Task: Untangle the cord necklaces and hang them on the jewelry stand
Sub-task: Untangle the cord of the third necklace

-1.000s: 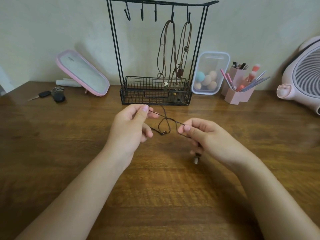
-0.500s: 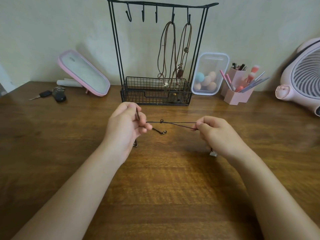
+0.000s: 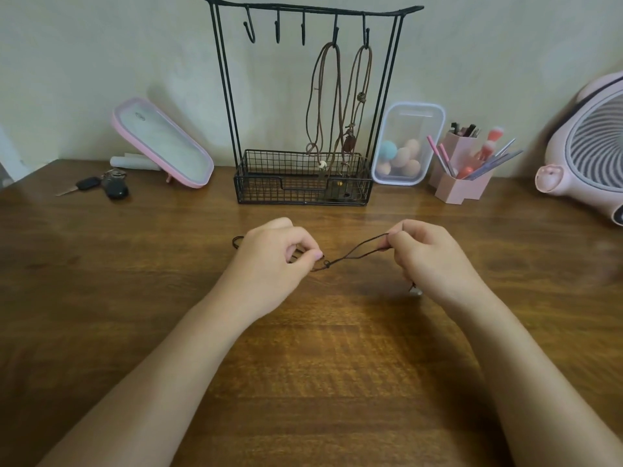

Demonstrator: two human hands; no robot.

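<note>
A wooden table [image 3: 320, 365] spreads out in front, and at its back stands the black wire jewelry stand [image 3: 303, 197], with 2 brown necklaces [image 3: 338, 89] hung on its right-hand hooks. Lower down, the left hand [image 3: 269, 261] pinches a dark cord [image 3: 357, 252] just beside its small knot [image 3: 326, 263]. The right hand [image 3: 428, 261] pinches the cord's far loop (a pendant [image 3: 415, 291] dangles beneath it). The cord spans the gap between both hands.

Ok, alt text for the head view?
Two hands stretch a dark cord over a wooden table: the left hand pinches it beside a small knot, the right hand pinches its loop. Behind stands a black wire stand with two brown necklaces hung on its right hooks; three hooks are bare.
</note>
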